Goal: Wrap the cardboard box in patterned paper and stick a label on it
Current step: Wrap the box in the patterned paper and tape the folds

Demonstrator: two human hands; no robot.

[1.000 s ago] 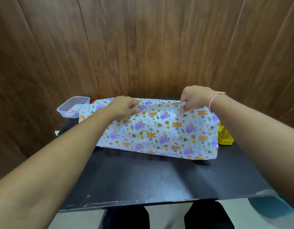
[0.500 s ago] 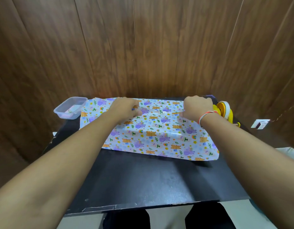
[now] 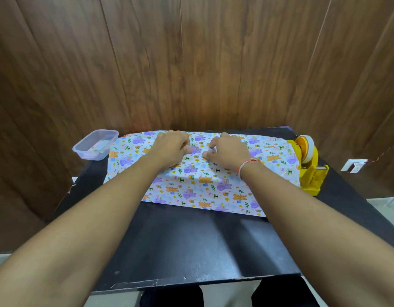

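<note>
- Right now we see patterned paper spread across the far half of the black table, laid over a raised shape; the cardboard box itself is covered and we cannot see it
- left hand sits on top of the paper, fingers curled, pinching a fold near the middle
- right hand just beside it, fingers curled, pinching the paper too; thread band on the wrist
- clear plastic container at the paper's left edge
- yellow tape dispenser touching the paper's right edge
- wood panel wall behind
</note>
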